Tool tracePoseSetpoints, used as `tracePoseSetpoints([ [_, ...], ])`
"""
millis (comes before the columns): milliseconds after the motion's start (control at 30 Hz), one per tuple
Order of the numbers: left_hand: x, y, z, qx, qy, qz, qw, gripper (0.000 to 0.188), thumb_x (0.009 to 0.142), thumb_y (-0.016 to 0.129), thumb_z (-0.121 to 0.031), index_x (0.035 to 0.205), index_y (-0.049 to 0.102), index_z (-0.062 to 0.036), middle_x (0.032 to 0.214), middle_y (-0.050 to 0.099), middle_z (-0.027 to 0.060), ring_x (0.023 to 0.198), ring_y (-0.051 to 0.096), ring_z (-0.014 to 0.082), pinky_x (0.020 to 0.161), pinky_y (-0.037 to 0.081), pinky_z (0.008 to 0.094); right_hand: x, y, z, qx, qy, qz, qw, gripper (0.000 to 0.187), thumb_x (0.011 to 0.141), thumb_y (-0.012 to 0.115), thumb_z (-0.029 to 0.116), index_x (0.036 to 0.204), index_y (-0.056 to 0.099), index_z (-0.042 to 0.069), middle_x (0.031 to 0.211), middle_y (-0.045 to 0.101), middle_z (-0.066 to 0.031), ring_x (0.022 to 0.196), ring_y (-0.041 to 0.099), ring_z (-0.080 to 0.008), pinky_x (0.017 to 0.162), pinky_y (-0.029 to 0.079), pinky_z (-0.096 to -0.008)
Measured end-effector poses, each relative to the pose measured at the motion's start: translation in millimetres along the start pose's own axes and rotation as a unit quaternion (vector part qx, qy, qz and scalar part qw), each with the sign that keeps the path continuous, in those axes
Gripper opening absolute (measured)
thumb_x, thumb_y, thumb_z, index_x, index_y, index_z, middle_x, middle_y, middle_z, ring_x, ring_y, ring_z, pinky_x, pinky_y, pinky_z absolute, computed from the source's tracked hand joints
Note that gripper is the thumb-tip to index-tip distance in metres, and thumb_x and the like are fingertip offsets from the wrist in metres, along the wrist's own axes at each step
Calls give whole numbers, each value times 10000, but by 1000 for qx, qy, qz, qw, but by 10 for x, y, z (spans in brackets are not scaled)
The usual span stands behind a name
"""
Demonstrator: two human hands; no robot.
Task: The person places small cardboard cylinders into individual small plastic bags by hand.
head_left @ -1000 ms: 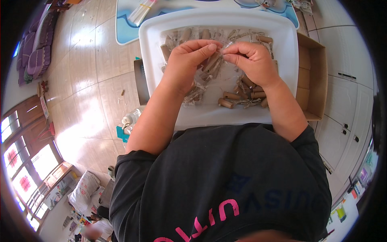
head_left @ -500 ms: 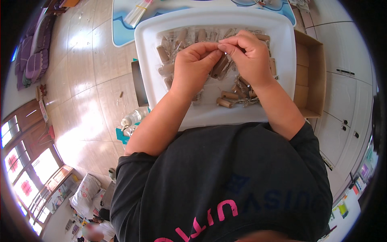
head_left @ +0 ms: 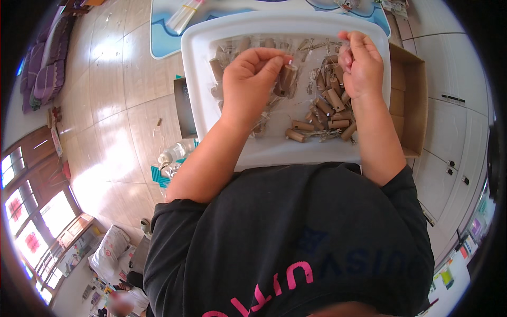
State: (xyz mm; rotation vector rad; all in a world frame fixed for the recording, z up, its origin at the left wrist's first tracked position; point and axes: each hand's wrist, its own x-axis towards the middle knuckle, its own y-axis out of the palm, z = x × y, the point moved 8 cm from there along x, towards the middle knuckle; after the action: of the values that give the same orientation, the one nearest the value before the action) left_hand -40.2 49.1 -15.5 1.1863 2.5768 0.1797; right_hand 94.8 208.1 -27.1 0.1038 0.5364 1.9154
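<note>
From where I stand, a white plastic tray (head_left: pixel 211 157) fills the upper centre of the frame, a cardboard box (head_left: pixel 409 105) showing past its right side. At the top edge lies a worktop (head_left: pixel 161 45) patterned in blue and white, with a clear plastic bundle (head_left: pixel 185 16) on it. Over the tray's middle, the person's left hand (head_left: pixel 251 79) has thumb and fingers clamped together on the top of a clear plastic packet, and a small brown cylinder (head_left: pixel 287 78) hangs inside it. The right hand (head_left: pixel 364 66) is raised over the tray's upper right, fingers curled inward; I cannot tell whether they hold anything. Below it, more brown cylinders with pale cords (head_left: pixel 334 100) lie heaped in the tray; bagged ones lie towards its left. Pale, glossy floor tiles (head_left: pixel 113 127) spread across the left of the frame, with a clear bottle (head_left: pixel 171 154) near the tray. A purple sofa (head_left: pixel 53 74) stands at upper left, bright windows (head_left: pixel 31 235) at lower left, and white cabinets (head_left: pixel 449 127) line the right.
</note>
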Motion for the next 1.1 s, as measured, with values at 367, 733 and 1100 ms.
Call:
tracePoseSetpoints([
  [367, 49, -63, -10, -1, -11, 4, 1000, 122, 860, 545, -42, 971, 536, 7, 918, 657, 115, 775, 598, 95, 679, 487, 214, -317, 448, -282, -180, 46, 226, 956, 136, 848, 604, 135, 936, 620, 32, 738, 549, 82, 561, 381, 28, 476, 269, -129],
  [733, 14, -103, 11, -11, -30, 33, 999, 157, 838, 469, 30, 823, 625, 24, 929, 654, 102, 810, 593, 112, 719, 498, 238, -305, 343, -338, -140, 119, 250, 951, 175, 837, 613, 151, 925, 635, 1, 769, 602, 26, 698, 504, -31, 640, 412, -184],
  [1100, 41, -172, -165, 168, 10, 42, 985, 139, 807, 523, -28, 892, 628, 7, 794, 635, 44, 713, 565, 60, 629, 435, 181, -351, 518, -306, -252, 42, 278, 926, 192, 823, 649, 205, 887, 634, 25, 685, 539, 72, 631, 444, 0, 549, 359, -166],
])
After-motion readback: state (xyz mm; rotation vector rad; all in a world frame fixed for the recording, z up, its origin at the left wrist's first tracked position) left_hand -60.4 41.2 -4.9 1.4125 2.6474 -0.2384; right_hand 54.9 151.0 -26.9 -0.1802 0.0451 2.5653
